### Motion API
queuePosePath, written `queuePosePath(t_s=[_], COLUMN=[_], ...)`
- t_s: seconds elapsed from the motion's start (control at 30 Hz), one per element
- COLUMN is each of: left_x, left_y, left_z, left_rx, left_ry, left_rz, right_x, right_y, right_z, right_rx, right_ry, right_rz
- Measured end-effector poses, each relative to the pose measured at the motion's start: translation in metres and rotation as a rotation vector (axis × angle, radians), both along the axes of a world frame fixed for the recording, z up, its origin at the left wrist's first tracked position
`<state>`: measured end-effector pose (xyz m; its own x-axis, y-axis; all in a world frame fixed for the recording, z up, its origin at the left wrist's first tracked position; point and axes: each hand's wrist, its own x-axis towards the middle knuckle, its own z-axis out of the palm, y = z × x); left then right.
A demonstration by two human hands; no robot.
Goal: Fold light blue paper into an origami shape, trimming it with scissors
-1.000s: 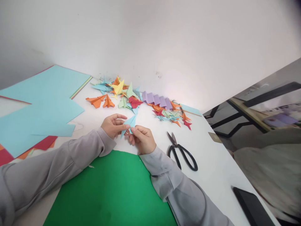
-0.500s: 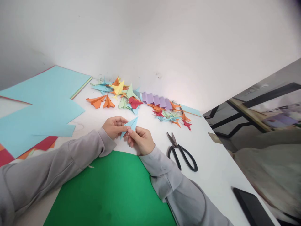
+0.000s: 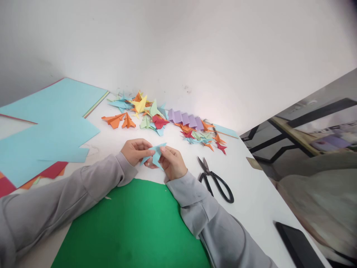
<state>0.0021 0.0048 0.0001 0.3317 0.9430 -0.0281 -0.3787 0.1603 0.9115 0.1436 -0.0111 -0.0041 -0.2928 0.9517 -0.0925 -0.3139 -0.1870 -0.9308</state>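
left hand (image 3: pixel 135 152) pinches folded blue paper (image 3: pixel 157 153), right hand (image 3: pixel 174 163) grips it too, just beyond the green sheet (image 3: pixel 134 227)

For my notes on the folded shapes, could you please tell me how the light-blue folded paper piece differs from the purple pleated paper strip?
The light-blue folded paper piece is held by the left hand and right hand, whereas the purple pleated paper strip lies near the white wall. The blue piece has pointed tips; the purple strip has zigzag pleats. The blue piece looks shorter than the purple strip. Both are creased paper.
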Motion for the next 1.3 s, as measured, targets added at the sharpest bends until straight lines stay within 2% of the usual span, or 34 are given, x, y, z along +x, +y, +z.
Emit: queuePosePath(t_s=[0.13, 0.23, 0.3, 0.4, 0.57, 0.67, 0.77, 0.93, 1.17, 1.3], left_x=[-0.001, -0.001, 0.000, 0.001, 0.000, -0.002, -0.003, -0.001, 0.001, 0.001], left_y=[-0.002, -0.001, -0.001, -0.003, -0.008, -0.008, -0.007, -0.006, -0.009, -0.008], left_z=[0.003, 0.005, 0.006, 0.005, 0.006, 0.007, 0.006, 0.003, 0.006, 0.005], left_rx=[-0.010, -0.122, -0.140, -0.002, 0.388, 0.490, 0.472, 0.360, 0.374, 0.297], left_ry=[0.066, -0.004, -0.012, 0.082, 0.311, 0.417, 0.358, 0.220, 0.222, 0.230], left_rz=[-0.051, -0.016, 0.022, 0.074, 0.136, 0.167, 0.145, 0.121, 0.140, 0.158], right_x=[-0.002, -0.003, -0.003, -0.002, -0.001, -0.001, -0.001, 0.001, 0.001, -0.001], right_y=[0.002, 0.002, 0.002, 0.003, 0.005, 0.004, 0.004, 0.003, 0.002, 0.002], right_z=[-0.006, -0.005, -0.002, 0.001, 0.001, 0.002, 0.004, 0.004, 0.003, 0.003], right_rx=[0.058, 0.060, 0.038, 0.004, -0.030, -0.035, -0.041, -0.025, 0.008, 0.013], right_ry=[0.033, 0.035, 0.041, 0.044, 0.034, 0.045, 0.048, 0.029, 0.060, 0.072], right_rz=[0.006, -0.073, -0.137, -0.179, -0.185, -0.189, -0.186, -0.101, -0.153, -0.166])
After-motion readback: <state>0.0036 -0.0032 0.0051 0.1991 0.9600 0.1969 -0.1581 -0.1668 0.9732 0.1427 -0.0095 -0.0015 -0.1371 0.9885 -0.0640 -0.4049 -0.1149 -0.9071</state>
